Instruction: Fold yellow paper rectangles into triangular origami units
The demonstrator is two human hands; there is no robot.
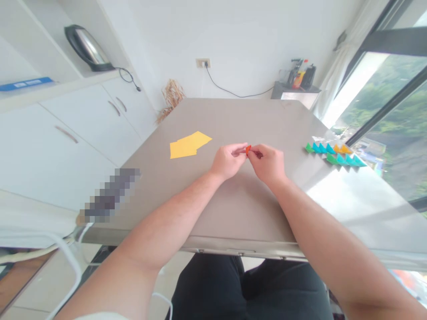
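A small folded piece of orange-red paper (248, 150) is pinched between my two hands, just above the middle of the table. My left hand (228, 161) grips it from the left, fingertips closed. From the other side my right hand (267, 163) holds it between thumb and fingers. Most of the paper is hidden behind the fingertips, so its full shape cannot be made out. Flat yellow paper sheets (188, 146) lie to the left of my hands, overlapping one another.
Folded paper boats in green, blue and orange stand in two rows (328, 149) at the table's right edge, by the window. A pixelated object (111, 195) lies at the left edge. The grey table (233, 118) meets a wall with a plugged-in cable (227, 89). A kettle (88, 49) sits on the left shelf.
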